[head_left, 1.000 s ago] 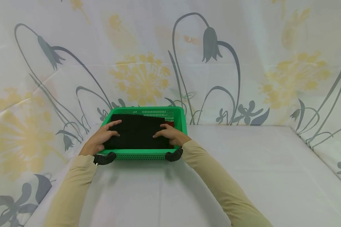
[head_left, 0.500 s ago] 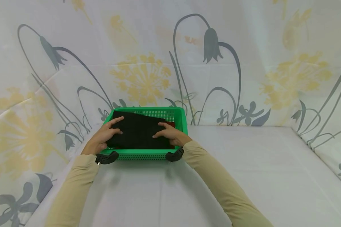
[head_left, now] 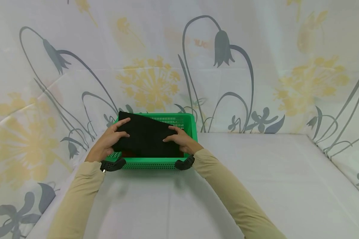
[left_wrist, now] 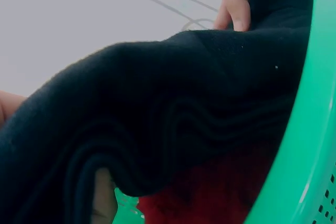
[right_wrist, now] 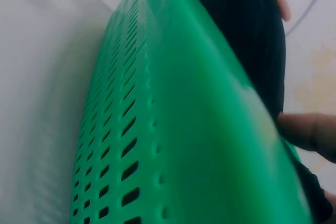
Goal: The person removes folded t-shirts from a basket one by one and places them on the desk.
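Observation:
A folded black cloth (head_left: 149, 136) lies in a green basket (head_left: 155, 160), its left end tilted up above the rim. My left hand (head_left: 107, 141) grips that raised end, thumb on top and a finger under the layers, as the left wrist view shows. At the other end my right hand (head_left: 182, 139) holds the cloth, thumb and fingertips on its upper face. Several soft folds of the black cloth (left_wrist: 157, 72) bulge in the left wrist view. Beneath them shows a red fabric (left_wrist: 205, 187) inside the basket.
The basket has perforated walls and stands on a white-covered table (head_left: 251, 179). Behind it hangs a pale curtain (head_left: 266, 39) printed with grey and yellow flowers. A black strap device (head_left: 113, 165) sits on the left wrist, another (head_left: 184, 163) on the right.
The black cloth's left end has risen with my left hand, so it slants more and uncovers red fabric at the lower left. My right hand has barely shifted.

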Tool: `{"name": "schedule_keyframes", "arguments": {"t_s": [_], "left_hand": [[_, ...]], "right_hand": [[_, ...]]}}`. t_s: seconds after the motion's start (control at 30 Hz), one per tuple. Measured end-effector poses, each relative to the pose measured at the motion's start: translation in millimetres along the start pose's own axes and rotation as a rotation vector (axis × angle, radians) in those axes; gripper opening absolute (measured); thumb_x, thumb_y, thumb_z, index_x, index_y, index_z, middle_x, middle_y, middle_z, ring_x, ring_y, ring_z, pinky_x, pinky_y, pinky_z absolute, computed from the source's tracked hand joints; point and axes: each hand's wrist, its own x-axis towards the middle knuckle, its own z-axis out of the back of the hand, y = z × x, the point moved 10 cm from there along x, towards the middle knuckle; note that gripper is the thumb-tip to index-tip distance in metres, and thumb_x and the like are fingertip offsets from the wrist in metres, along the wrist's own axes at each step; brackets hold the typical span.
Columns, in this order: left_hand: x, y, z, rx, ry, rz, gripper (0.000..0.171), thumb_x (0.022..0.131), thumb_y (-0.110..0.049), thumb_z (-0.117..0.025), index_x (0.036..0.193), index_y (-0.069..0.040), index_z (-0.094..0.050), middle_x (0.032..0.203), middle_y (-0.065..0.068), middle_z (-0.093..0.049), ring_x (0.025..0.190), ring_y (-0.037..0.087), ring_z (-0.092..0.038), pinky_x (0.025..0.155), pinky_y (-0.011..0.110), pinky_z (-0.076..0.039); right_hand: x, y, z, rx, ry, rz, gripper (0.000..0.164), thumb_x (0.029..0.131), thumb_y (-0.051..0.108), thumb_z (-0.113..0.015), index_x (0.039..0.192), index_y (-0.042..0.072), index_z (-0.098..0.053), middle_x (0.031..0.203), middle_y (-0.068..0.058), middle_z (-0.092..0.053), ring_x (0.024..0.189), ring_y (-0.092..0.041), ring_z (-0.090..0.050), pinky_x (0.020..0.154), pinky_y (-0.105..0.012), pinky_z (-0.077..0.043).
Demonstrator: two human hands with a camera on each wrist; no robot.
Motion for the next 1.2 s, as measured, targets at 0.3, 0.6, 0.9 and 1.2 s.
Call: {"name": "schedule_keyframes", "arguments": {"t_s": [0.3,0.6,0.9,1.2], "left_hand": [[-1.4,-10.1,-1.5,-0.051,0.011,-0.026,0.067,0.097,-0.006,-0.051,0.155,-0.027,-0.026,0.160,0.001,0.009,0.144,0.031,-0.005,0.111,0.051,-0.019],[-3.0,-17.5,-1.5,-0.067,-0.002,-0.052,0.067,0.096,-0.004,-0.052,0.155,-0.026,-0.028,0.161,0.002,0.005,0.145,0.030,-0.004,0.112,0.052,-0.017],[-5.1,-22.3,-3.7,-0.115,-0.002,-0.044,0.066,0.097,-0.008,-0.053,0.153,-0.034,-0.030,0.159,0.007,-0.016,0.128,0.027,-0.042,0.084,0.031,-0.049],[-6.4,-30.4,-10.4,-0.143,0.012,-0.063,0.066,0.097,-0.007,-0.053,0.153,-0.034,-0.030,0.159,0.006,-0.016,0.129,0.026,-0.042,0.077,0.026,-0.050]], "right_hand": [[1,6,3,0.048,-0.031,0.053,0.073,0.085,-0.004,-0.068,0.148,0.021,-0.040,0.152,-0.013,-0.029,0.132,-0.033,-0.036,0.104,-0.049,-0.036],[-1,14,8,0.058,-0.041,0.109,0.075,0.084,-0.005,-0.070,0.147,0.021,-0.041,0.155,-0.010,-0.023,0.127,-0.031,-0.043,0.101,-0.046,-0.040],[-11,29,15,0.027,-0.051,0.162,0.078,0.080,-0.004,-0.074,0.146,0.024,-0.043,0.150,-0.010,-0.032,0.124,-0.030,-0.046,0.097,-0.046,-0.043],[-23,45,27,-0.030,-0.086,0.209,0.078,0.078,-0.002,-0.076,0.145,0.023,-0.044,0.150,-0.010,-0.030,0.128,-0.032,-0.041,0.096,-0.048,-0.043]]}}
